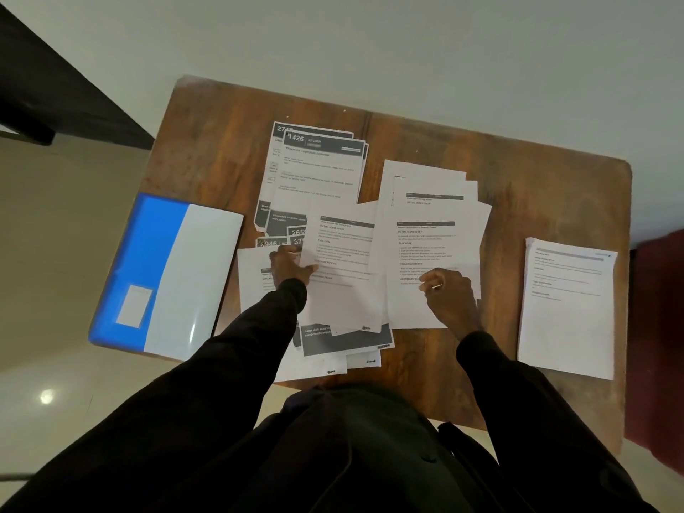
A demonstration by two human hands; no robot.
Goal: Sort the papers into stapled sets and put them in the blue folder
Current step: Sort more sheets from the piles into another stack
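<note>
- Mostly, the brown wooden table is bare along its far edge and at its far right corner. A strip of bare wood also runs between the loose spread of printed papers at the table's middle and the neat white stack of pages by its right edge.
- The blue plastic folder with a white front flap lies closed at the table's left edge. Its left side hangs out past the wood.
- The spread reaches from the table's middle to its near edge, where the lowest sheets just overhang. Dark-headed cards sit toward the far side, and plain text pages lie nearer.
- The left hand is at the table's middle-left. Its thumb lies over the left edge of 1 white printed sheet and its fingers curl on the other side of that edge, pinching the edge narrowly. The fingertips sit against the small numbered cards.
- The right hand rests on a text page right of the table's middle, knuckles up and fingers curled in tight. Finger and thumb nip a thin pale sliver, too small to identify.
- Both forearms, in black sleeves, come in from the table's near edge. The left angles toward the far left, and the right runs almost straight.
</note>
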